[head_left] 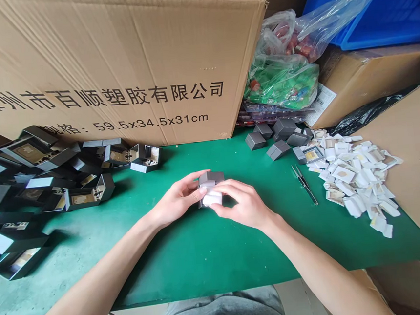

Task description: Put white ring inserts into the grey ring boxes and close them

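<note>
In the middle of the green table, my left hand (177, 200) is closed round a small dark grey jewelry box (212, 177), thumb toward me. The box's lid stands raised on the far side. My right hand (244, 202) pinches a small white padded insert (212, 198) at the near half of the box. The left thumb also touches this insert. Whether the insert sits inside the box or just above it, I cannot tell, as fingers cover part of both.
Many open dark boxes (84, 197) crowd the left side. Several closed boxes (278, 149) stand at back right, near tweezers (304, 184) and a heap of white inserts (344, 174). A large carton (120, 52) walls off the back; plastic bags (284, 80) lie beside it.
</note>
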`<state>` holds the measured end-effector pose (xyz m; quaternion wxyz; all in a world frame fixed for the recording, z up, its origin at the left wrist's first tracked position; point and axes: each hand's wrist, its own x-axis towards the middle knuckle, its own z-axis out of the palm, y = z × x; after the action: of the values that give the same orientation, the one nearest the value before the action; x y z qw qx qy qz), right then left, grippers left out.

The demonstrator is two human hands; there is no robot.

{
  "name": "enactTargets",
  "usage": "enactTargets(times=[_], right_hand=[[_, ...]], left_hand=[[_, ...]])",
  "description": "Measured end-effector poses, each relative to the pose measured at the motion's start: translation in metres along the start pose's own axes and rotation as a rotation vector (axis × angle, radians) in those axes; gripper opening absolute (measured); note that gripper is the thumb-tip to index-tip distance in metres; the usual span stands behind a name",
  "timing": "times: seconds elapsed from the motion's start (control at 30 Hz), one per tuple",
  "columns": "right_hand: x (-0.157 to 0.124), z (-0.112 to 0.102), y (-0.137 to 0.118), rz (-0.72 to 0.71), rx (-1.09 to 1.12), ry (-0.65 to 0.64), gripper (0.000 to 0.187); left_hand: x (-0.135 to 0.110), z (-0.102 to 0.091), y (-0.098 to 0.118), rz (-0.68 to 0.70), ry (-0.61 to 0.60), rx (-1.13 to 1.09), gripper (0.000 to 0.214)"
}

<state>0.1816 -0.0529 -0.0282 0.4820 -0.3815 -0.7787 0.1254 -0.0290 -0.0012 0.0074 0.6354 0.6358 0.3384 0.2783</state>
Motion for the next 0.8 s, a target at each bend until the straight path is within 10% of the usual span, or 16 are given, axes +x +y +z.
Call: enactTargets(times=[0.8], right_hand=[[-0.0029, 0.0077, -0.0027, -0.028, -0.099, -0.005, 0.027]], left_hand=[[-0.0013, 0.001, 0.0023, -0.019, 0.004, 0.058, 0.057]])
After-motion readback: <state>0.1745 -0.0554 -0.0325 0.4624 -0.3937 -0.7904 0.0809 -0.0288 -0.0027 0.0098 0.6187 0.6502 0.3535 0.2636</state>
